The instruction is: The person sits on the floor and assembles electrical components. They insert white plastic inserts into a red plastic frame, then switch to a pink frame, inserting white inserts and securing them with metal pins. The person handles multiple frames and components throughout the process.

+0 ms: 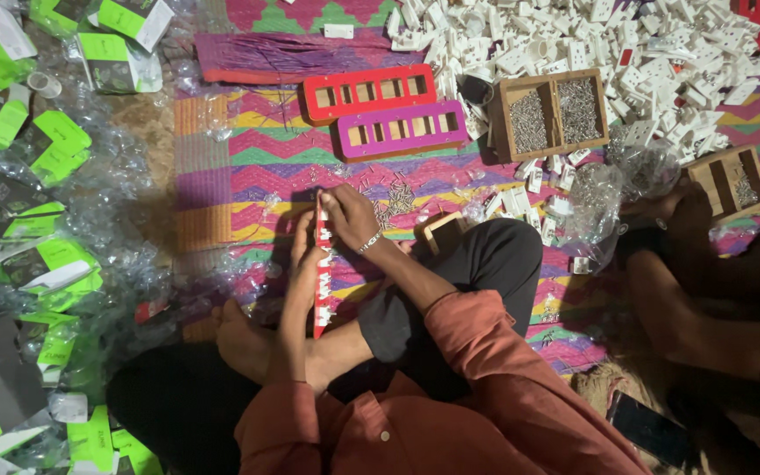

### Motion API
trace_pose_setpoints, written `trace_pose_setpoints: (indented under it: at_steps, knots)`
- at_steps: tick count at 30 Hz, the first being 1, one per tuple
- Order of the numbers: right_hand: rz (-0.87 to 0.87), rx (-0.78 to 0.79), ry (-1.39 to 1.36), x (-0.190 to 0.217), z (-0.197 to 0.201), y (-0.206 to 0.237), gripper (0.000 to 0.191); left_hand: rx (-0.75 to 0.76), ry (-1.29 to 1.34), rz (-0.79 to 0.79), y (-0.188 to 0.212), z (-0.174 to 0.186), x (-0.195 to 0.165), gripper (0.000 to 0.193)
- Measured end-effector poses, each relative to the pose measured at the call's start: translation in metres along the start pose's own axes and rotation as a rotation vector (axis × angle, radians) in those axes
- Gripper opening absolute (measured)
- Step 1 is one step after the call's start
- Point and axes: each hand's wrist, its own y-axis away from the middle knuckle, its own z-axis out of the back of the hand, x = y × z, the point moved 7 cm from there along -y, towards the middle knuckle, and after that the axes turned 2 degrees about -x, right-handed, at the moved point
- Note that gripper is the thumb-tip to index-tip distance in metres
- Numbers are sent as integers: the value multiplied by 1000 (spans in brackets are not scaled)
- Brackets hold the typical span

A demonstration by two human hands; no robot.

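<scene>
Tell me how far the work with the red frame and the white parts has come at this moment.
Done: the red frame on the lap already carries white parts along most of its length. In hand: the left hand steadies it while the right hand works at its top end. Left: a second red frame and a purple frame lie with empty slots, and a large heap of white parts remains.

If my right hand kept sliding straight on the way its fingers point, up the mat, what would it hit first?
Probably the scattered small metal screws lie just beyond the right hand; past them sits the purple slotted frame. Depth is hard to judge from above.
</scene>
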Motion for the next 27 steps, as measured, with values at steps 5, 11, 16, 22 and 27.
trace_pose_setpoints:
  at_steps: [5,11,16,22,27]
  knots:
    - [66,26,-5,5,2,-3,18,-10,26,-24,-1,1,1,65]
    - [44,39,-42,-2,2,-8,15,-34,41,5,-4,-1,4,66]
    - [-110,17,62,-12,5,-7,23,-31,56,56,-2,-5,5,71]
    - [-88,-20,90,-7,10,-8,17,-36,72,121,-4,-8,11,70]
    - [122,-13,51,7,11,-4,14,-34,91,17,-1,-12,1,69]
